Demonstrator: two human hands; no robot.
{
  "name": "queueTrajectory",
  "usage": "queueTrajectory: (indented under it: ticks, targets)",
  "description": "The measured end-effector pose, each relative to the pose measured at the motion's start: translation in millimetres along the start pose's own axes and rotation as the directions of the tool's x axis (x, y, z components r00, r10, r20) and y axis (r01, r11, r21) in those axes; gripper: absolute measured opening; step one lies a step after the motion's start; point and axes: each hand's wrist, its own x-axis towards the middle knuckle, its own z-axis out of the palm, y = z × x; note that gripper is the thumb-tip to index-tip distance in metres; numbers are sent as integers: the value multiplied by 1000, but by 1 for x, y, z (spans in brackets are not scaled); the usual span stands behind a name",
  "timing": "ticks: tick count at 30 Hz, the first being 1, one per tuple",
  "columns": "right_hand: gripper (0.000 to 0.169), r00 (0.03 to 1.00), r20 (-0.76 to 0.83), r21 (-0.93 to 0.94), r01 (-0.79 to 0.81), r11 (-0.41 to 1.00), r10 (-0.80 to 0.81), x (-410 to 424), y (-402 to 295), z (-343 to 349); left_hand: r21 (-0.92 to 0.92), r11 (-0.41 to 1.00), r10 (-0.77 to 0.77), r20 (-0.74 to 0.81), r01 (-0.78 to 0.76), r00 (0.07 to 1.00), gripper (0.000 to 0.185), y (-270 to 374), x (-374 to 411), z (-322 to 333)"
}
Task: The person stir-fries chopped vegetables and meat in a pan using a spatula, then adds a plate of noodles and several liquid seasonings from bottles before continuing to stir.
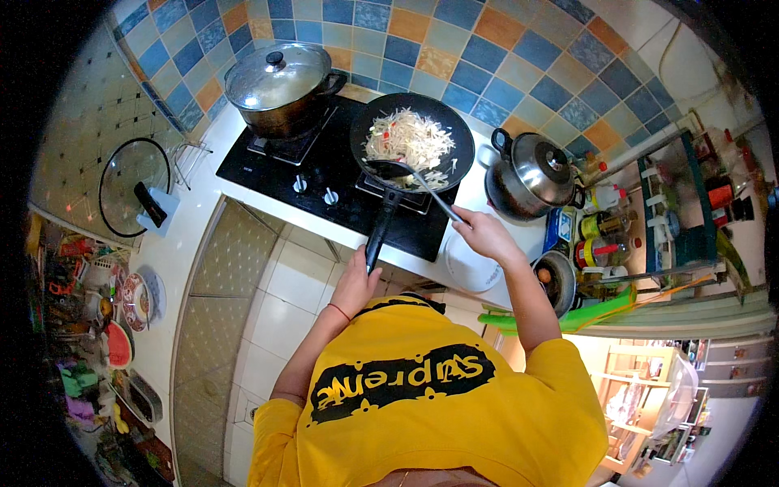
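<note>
My left hand (pixel 352 282) is wrapped around the black handle (pixel 383 228) of a dark frying pan (pixel 457 128). The pan sits over the right burner of a black glass gas stove (pixel 243 168). Pale shredded food (pixel 414 139) with a few red bits lies in the pan. In my right hand (pixel 487 234) is the metal shaft of a spatula (pixel 435 198). Its dark head (pixel 389 167) rests at the near side of the food, inside the pan.
A lidded pot (pixel 280 85) stands on the left burner. Right of the stove are another lidded pot (pixel 532 173), a white plate (pixel 473 265) and a bowl (pixel 563 286) beside several bottles (pixel 602 226). A glass lid (pixel 134 185) leans at left, above a patterned bowl (pixel 135 301) and cut watermelon (pixel 119 344).
</note>
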Motion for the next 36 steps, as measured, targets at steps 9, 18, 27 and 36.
queueTrajectory:
  ticks: [9, 18, 27, 36]
  targets:
    - [40, 915, -379, -43, -166, 985, 138, 23, 27, 0, -24, 1000, -2, 19, 2, 1000, 56, 1, 1, -2]
    - [46, 979, -156, 280, -80, 957, 127, 52, 45, 64, 0, 1000, -5, 27, 5, 1000, 56, 0, 2, -1]
    - [42, 989, -126, 32, -79, 996, 83, 36, 7, 49, -27, 1000, 11, -9, -11, 1000, 55, -2, -1, 0]
    - [39, 915, -380, 41, -126, 991, 132, 46, 21, -4, -28, 1000, -8, -11, 8, 1000, 55, 2, -2, -2]
